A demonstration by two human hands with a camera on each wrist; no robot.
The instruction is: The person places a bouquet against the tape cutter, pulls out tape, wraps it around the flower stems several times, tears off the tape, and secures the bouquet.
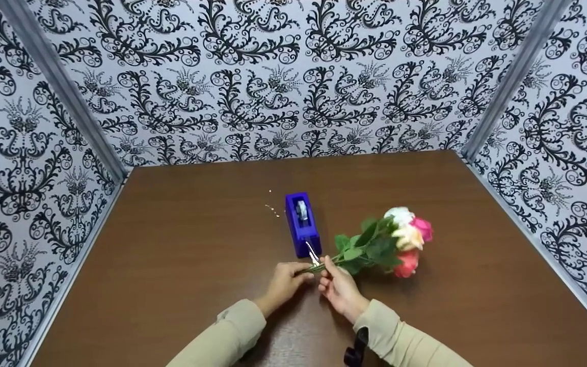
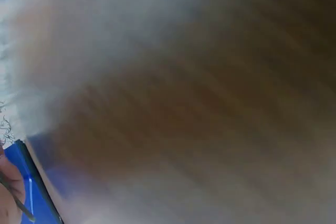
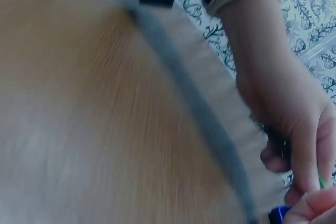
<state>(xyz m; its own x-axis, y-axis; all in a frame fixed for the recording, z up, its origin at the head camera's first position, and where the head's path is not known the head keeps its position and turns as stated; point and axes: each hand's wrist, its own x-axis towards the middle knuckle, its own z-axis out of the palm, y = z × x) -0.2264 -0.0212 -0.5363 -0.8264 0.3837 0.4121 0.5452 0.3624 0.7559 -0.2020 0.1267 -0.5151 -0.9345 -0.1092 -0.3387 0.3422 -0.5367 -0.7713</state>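
Observation:
A bunch of artificial flowers (image 1: 375, 244), with white, cream, pink and coral heads, lies slanted with its heads to the right. My left hand (image 1: 286, 285) pinches the stem ends. Just right of it my right hand (image 1: 342, 293) grips the stems below the leaves, thumb on top. A blue tape dispenser (image 1: 303, 232) stands right behind the hands. From its front edge a shiny strip of tape (image 1: 313, 253) runs down to the stems between the hands. In the right wrist view, the right hand (image 3: 299, 114) shows large and the left fingertips (image 3: 315, 205) meet it.
The brown wooden table (image 1: 196, 229) is enclosed by patterned black-and-white walls (image 1: 252, 81). Small white specks (image 1: 273, 209) lie left of the dispenser. A black wrist camera mount (image 1: 357, 349) hangs at the right sleeve. Most of the left wrist view is blurred.

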